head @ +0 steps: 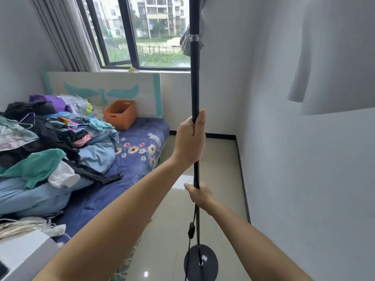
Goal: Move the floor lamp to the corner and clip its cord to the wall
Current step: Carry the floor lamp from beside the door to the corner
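The floor lamp's black pole (194,82) stands upright in the middle of the view, rising from a round black base (209,260) on the tiled floor. Its pale shade (332,57) fills the upper right, close to the camera. My left hand (190,140) is wrapped around the pole at mid height. My right hand (199,194) grips the pole lower down. A black cord with an inline switch (191,230) hangs beside the pole and runs down past the base. The room corner (236,136) lies beyond the pole, under the window's right end.
A bed (129,169) with a blue flowered sheet, a heap of clothes (44,138) and an orange bin (120,114) fills the left side. A white wall (304,179) runs along the right. A strip of glossy tile floor (219,163) lies between them.
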